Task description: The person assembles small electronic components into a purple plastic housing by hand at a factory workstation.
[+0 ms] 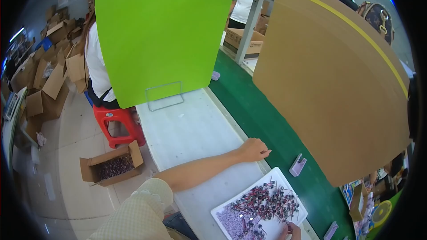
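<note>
The left hand [254,150] reaches across the table [191,122] to the edge of the green conveyor belt [262,118], its fingers loosely curled inward; the palm is hidden, so whether it has hold of anything cannot be told. The right hand [292,232] shows only in part at the lower edge, fingers bent over the near right corner of a shallow white tray [272,178]. It seems to be at one of the small wired parts, though the cut-off view does not settle whether it grips one.

The tray, smooth and round-cornered, lies between the two hands, nearer the right. Wired parts [267,200] fill much of it in a tangle: dark, knobby heads on thin red and black leads. To the left of the right hand, small lilac pieces [231,223] make a dense, pebbly heap. Just right of the left hand, a blocky lilac plastic piece [298,165] rests on the smooth belt.

Beyond the left hand, a flat lime-green panel [164,31] stands by a bent-wire stand [164,97], blocking most of a person in a white top [95,53]. A large brown panel [333,80] with a yellow strip rises over the belt to the right of the left hand, hiding what lies behind. Left of the left forearm are a red plastic stool [118,120] and an open cardboard box [95,171] of dark, small bits.
</note>
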Action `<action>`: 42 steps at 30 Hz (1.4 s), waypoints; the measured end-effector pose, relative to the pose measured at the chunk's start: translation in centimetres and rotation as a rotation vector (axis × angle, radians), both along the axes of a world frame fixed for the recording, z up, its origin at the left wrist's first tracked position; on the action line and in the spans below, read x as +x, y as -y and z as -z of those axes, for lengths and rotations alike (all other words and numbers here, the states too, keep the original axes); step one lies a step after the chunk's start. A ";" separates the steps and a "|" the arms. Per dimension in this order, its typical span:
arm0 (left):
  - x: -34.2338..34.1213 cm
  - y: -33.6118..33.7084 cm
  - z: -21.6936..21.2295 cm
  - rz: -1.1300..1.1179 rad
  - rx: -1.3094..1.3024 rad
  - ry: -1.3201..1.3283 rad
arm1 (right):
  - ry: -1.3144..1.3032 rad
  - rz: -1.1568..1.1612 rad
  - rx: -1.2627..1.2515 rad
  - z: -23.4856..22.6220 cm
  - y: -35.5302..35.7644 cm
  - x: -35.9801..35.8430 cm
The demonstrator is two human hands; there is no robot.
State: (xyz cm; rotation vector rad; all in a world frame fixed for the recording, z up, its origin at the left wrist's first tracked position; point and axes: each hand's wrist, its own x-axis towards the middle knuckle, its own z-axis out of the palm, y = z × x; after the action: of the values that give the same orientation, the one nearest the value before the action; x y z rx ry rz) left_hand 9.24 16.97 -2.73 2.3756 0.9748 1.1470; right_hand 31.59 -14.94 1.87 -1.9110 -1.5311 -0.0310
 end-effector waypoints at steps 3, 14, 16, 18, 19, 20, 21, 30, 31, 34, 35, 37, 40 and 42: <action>0.0 0.1 -0.2 0.004 0.002 0.009 | 0.020 -0.050 0.037 0.0 0.1 0.4; 0.0 0.2 -0.1 0.006 0.034 0.022 | 0.090 -0.065 0.087 0.2 0.1 0.4; 0.0 0.3 -0.3 0.008 0.006 -0.015 | 0.072 -0.084 0.097 0.0 0.0 0.1; 0.0 0.3 -0.3 0.008 0.013 -0.012 | 0.030 -0.085 0.101 -0.1 0.0 -0.2; 0.0 0.3 -0.3 0.007 0.020 -0.009 | 0.030 -0.085 0.101 -0.2 -0.1 -0.3; 0.0 0.3 -0.3 0.007 0.020 -0.009 | 0.057 -0.098 0.107 -0.3 -0.1 -0.3; -0.1 0.3 -0.3 0.006 0.018 -0.016 | 0.084 -0.112 0.114 -0.3 -0.2 -0.3; 0.1 0.4 -0.2 0.008 0.000 -0.020 | 0.073 -0.087 0.089 -0.1 0.2 -0.4; 0.0 0.4 -0.2 0.008 0.006 -0.013 | 0.073 -0.089 0.090 -0.1 0.2 -0.5; 0.0 0.5 -0.3 0.008 0.001 -0.004 | 0.094 -0.079 0.106 0.0 0.2 -0.4; 0.1 0.5 -0.3 0.009 0.002 -0.002 | 0.121 -0.104 0.145 0.4 0.3 0.0; 0.1 0.5 -0.3 0.012 0.013 0.002 | 0.148 -0.131 0.183 0.4 0.4 0.1; 0.0 0.6 -0.2 0.007 0.015 0.004 | 0.103 -0.066 0.096 0.0 0.6 -0.4; 0.0 0.7 -0.4 0.007 0.014 -0.006 | 0.111 -0.060 0.092 0.1 0.6 -0.3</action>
State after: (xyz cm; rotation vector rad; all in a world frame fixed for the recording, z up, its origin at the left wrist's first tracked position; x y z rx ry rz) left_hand 9.28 16.30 -2.31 2.3930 0.9634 1.1481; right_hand 31.25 -15.58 1.78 -1.8164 -1.6306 -0.1813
